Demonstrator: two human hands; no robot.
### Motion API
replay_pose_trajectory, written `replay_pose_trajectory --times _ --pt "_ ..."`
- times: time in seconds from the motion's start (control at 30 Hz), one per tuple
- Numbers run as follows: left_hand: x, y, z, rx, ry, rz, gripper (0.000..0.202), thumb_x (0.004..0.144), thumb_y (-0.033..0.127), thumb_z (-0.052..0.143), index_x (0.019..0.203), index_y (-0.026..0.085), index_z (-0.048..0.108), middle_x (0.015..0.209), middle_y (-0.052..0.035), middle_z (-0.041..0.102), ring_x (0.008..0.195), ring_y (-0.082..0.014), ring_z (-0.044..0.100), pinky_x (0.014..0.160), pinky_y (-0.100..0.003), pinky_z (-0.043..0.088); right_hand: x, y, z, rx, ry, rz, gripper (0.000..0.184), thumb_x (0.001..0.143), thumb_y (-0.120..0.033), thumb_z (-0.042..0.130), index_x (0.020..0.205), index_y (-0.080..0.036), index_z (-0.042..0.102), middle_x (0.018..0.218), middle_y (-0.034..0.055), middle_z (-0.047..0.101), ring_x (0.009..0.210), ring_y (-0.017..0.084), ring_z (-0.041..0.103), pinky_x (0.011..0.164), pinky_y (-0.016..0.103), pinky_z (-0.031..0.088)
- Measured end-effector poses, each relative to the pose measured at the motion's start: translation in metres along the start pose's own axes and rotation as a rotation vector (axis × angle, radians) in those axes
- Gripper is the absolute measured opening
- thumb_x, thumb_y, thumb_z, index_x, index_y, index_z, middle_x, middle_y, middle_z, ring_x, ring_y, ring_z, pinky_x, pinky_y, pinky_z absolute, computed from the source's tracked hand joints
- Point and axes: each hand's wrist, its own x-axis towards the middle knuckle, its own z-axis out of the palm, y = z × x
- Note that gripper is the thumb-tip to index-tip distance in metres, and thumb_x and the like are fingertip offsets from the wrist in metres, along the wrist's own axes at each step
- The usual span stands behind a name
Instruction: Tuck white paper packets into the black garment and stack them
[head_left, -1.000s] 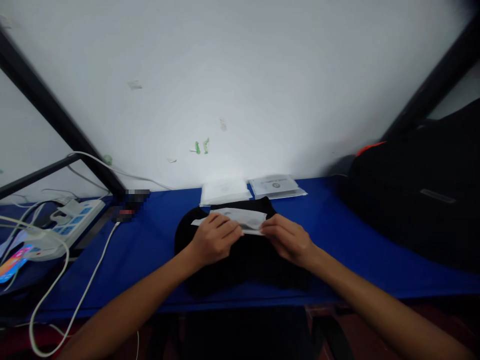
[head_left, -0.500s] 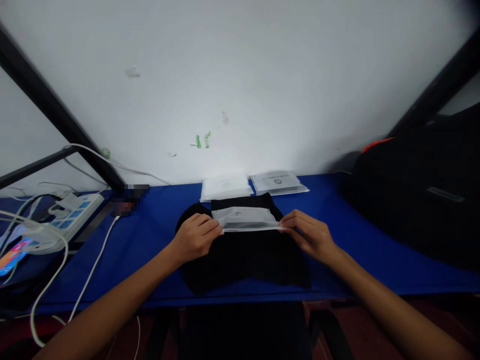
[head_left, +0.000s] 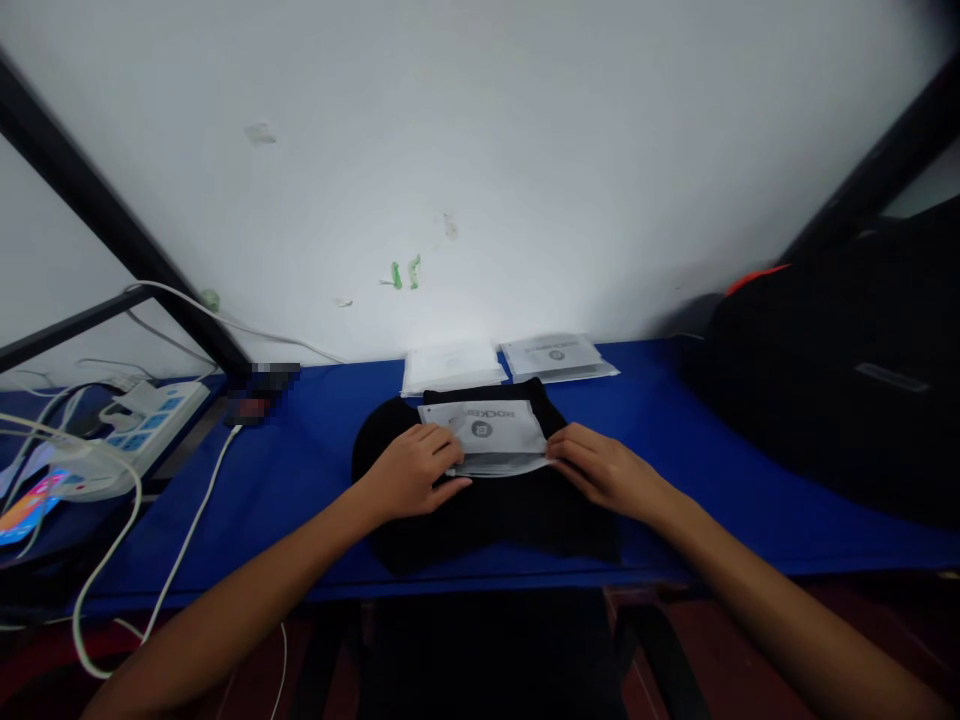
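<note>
So the left hand [head_left: 416, 470] is at the near left corner of a flat, frosted-white plastic pouch [head_left: 499, 430] with dark lettering and a round dark logo, its fingers over the left edge and the thumb out in front, spread away from them; can't tell if it's actually gripping. The right hand [head_left: 600, 472] has the near right corner pinched between fingertips and thumb. The pouch sits over a rumpled black cloth item [head_left: 499, 520], and I can't make out whether its near edge is lifted. All of that is on a table with a bright blue cover [head_left: 652, 400]. Just behind the cloth, near the wall, there's a pale white plastic packet [head_left: 454, 368] on the left, and next to it a greyish-white printed packet [head_left: 559, 358] with a similar round logo. Further out on the right is a big, bulky black bag [head_left: 825, 390] with a bit of orange trim. Way over left you've got a white power strip with blue sockets [head_left: 154, 435], a phone with a lit, colourful screen [head_left: 34, 508] and a tangle of cables. Behind everything is a plain white wall [head_left: 487, 130] with some green scraps [head_left: 405, 273] stuck on it.
</note>
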Motion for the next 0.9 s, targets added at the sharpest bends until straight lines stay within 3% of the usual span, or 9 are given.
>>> replay_pose_trajectory --times 0.1,0.23,0.37,0.6,0.77,0.9 --pt "0.0022 0.0 0.0014 0.058 -0.02 0.039 0.021 0.096 0.032 0.048 0.089 0.016 0.059 0.088 -0.0073 0.063 0.08 -0.0188 0.058 0.07 -0.032 0.047 -0.0015 -0.0009 -0.0015 0.001 0.013 0.03 0.014 0.096 -0.018 0.045 0.101 -0.019 0.058 0.095 0.0094 0.062 0.088 0.019 0.06 0.074 0.034 0.054" --pt "0.0001 -0.0014 0.0019 0.089 0.052 0.075 0.024 0.098 0.024 0.044 0.083 0.015 0.059 0.08 -0.0063 0.062 0.074 -0.0168 0.058 0.067 -0.029 0.047 -0.0018 -0.0005 -0.0032 0.014 0.075 0.04 0.014 0.096 -0.016 0.045 0.101 -0.02 0.057 0.095 0.0095 0.062 0.087 0.019 0.061 0.072 0.033 0.054" --pt "-0.0006 -0.002 -0.0006 0.124 0.104 0.076 0.027 0.099 0.023 0.042 0.081 0.015 0.06 0.077 -0.0062 0.063 0.072 -0.0163 0.057 0.065 -0.029 0.048 -0.0012 0.0014 -0.0005 0.028 0.142 0.055 0.015 0.095 -0.015 0.044 0.1 -0.021 0.057 0.094 0.0086 0.063 0.083 0.019 0.061 0.07 0.032 0.053" --pt "-0.0023 -0.0044 -0.0024 0.12 0.09 0.068 0.025 0.098 0.023 0.045 0.078 0.015 0.059 0.077 -0.0053 0.062 0.071 -0.0161 0.055 0.065 -0.029 0.047 -0.0025 0.0052 0.0039 0.033 0.142 0.022 0.016 0.095 -0.013 0.044 0.102 -0.022 0.055 0.094 0.0079 0.061 0.084 0.018 0.061 0.071 0.031 0.052" --pt "-0.0021 -0.0033 -0.0021 0.049 0.058 0.009 0.023 0.097 0.028 0.046 0.081 0.016 0.058 0.079 -0.0058 0.062 0.074 -0.0173 0.057 0.068 -0.03 0.048 -0.0017 0.0044 0.0024 0.046 0.152 0.059 0.014 0.095 -0.015 0.046 0.1 -0.022 0.056 0.093 0.0078 0.061 0.084 0.019 0.061 0.071 0.032 0.052" --pt "0.0029 0.0004 -0.0029 -0.141 0.041 -0.071 0.024 0.094 0.039 0.052 0.088 0.017 0.059 0.085 -0.0056 0.063 0.08 -0.0183 0.059 0.073 -0.031 0.05 -0.0014 0.005 0.0006 0.053 0.157 0.072 0.012 0.095 -0.017 0.046 0.099 -0.021 0.057 0.091 0.0076 0.062 0.083 0.019 0.061 0.072 0.032 0.053"
